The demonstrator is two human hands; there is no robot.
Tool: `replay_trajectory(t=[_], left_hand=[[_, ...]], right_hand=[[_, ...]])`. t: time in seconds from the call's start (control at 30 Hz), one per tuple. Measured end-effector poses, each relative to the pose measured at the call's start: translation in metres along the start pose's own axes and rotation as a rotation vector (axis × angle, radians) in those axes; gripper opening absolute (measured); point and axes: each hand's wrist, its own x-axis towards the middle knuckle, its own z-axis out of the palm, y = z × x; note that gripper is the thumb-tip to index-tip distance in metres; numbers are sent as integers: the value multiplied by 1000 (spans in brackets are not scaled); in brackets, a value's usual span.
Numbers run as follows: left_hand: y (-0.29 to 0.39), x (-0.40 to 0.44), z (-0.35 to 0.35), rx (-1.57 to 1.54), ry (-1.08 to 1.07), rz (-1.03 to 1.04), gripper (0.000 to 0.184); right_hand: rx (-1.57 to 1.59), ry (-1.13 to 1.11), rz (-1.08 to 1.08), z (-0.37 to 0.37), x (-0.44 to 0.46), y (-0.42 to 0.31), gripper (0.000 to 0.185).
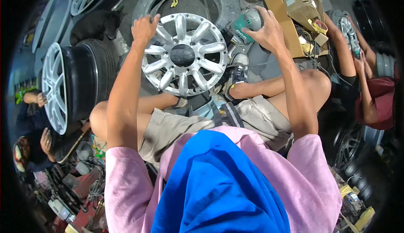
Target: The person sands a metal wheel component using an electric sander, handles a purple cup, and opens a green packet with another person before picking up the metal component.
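A silver multi-spoke alloy wheel (204,66) lies in front of me between my legs, its face up and a dark round hole at its centre. My left hand (145,29) is closed at the wheel's upper left edge; its fingertips are partly hidden. To the upper right of the wheel, my right hand (269,31) grips a green and grey power sander (244,26) from above. The sander is beside the wheel, seemingly apart from its face. Its underside is hidden from me.
A tyre (145,1) lies behind the wheel. A black dog (94,26) rests at the upper left, near another wheel (54,87) touched by a person's hands. Cardboard boxes (284,22) and cables stand right. Another person (376,94) works on a wheel at far right.
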Motion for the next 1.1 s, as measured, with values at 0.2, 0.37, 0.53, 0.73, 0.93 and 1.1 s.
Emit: replay_trajectory(t=[0.2, 0.37, 0.53, 0.73, 0.93, 1.1], left_hand=[[55, -12, -70, -230, 50, 209, 39], [164, -42, -101, -750, -129, 525, 41], [234, -68, -107, -778, -30, 631, 45], [259, -77, -118, -836, -24, 592, 45], [259, -66, -109, -762, 61, 675, 41], [265, -72, -97, -740, 40, 635, 38]], right_hand=[[83, 78, -92, -10, 5, -14, 74], [157, 162, -157, -25, 4, -27, 75], [245, 239, -144, -34, 1, -22, 75], [311, 263, -56, -38, -4, -15, 75], [326, 238, -35, -34, -5, -11, 74], [328, 279, -48, -18, -1, -1, 72]])
